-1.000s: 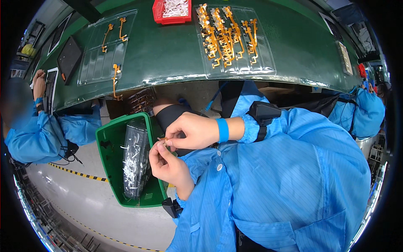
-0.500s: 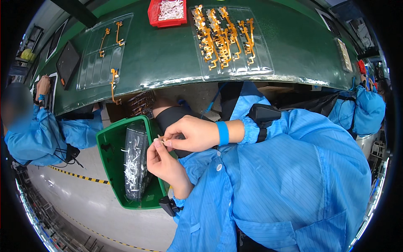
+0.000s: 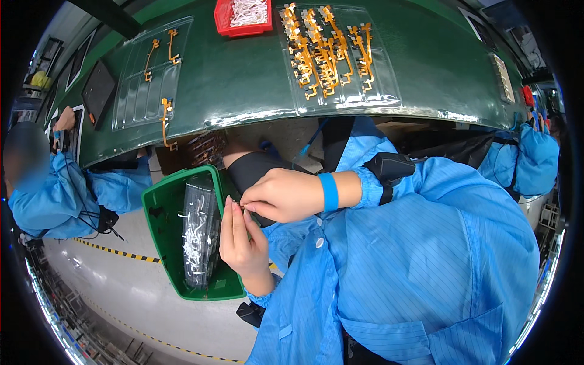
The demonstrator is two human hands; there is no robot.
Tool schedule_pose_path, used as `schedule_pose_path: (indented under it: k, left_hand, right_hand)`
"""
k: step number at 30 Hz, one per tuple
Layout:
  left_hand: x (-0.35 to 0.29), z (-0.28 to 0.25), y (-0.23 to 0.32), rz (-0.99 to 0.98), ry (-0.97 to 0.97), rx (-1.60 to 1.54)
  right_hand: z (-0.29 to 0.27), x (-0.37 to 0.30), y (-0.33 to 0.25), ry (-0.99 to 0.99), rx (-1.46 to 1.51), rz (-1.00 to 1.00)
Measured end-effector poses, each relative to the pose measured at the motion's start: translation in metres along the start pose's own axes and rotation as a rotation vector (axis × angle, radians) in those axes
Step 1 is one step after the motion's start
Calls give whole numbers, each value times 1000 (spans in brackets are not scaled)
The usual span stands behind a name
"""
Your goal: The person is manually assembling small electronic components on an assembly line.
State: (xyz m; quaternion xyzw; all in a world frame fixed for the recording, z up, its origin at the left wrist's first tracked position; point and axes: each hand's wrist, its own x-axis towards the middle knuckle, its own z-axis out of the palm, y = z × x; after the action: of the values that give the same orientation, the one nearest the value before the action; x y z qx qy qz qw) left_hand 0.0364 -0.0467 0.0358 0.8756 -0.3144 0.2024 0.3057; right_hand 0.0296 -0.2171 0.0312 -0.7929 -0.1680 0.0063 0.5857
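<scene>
Above the right side of a green bin, my two hands meet at the fingertips. My left hand [image 3: 244, 242] is palm up, its thumb and fingers pinched together and pointing away from me. My right hand [image 3: 285, 194], with a blue band at the wrist, comes in from the right and pinches at the same spot. A tiny brownish bit shows between the fingertips, mostly hidden and too small to name. On the bench beyond lie orange flex cables [image 3: 328, 58] in rows on a clear plastic tray [image 3: 383, 79].
Below my hands, the green bin [image 3: 159, 234] holds black plastic trays [image 3: 201, 243] strewn with white scraps. A red box [image 3: 243, 29] of white pieces stands on the green bench [image 3: 237, 79]. Another clear tray [image 3: 131, 91] carries 3 flex cables. Co-workers in blue sit at both sides.
My left hand has turned, its fingers now straighter and pointing more away from me. My right hand has shifted slightly right. Both still pinch at the same spot.
</scene>
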Motion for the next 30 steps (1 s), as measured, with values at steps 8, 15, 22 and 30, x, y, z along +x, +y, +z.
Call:
schedule_pose_path:
  k: [8,15,22,30]
  left_hand:
    - [2,9,7,-96,90,55]
    - [1,10,7,-235,78,-75]
    - [-3,5,2,-346,-14,-248]
    - [-3,3,6,-532,-9,-514]
  right_hand:
    - [4,0,1,-40,-267,-113]
    - [-2,0,-2,-16,-47,1]
    - [-6,0,-5,-25,-17,20]
    - [-15,0,-10,-30,106,28]
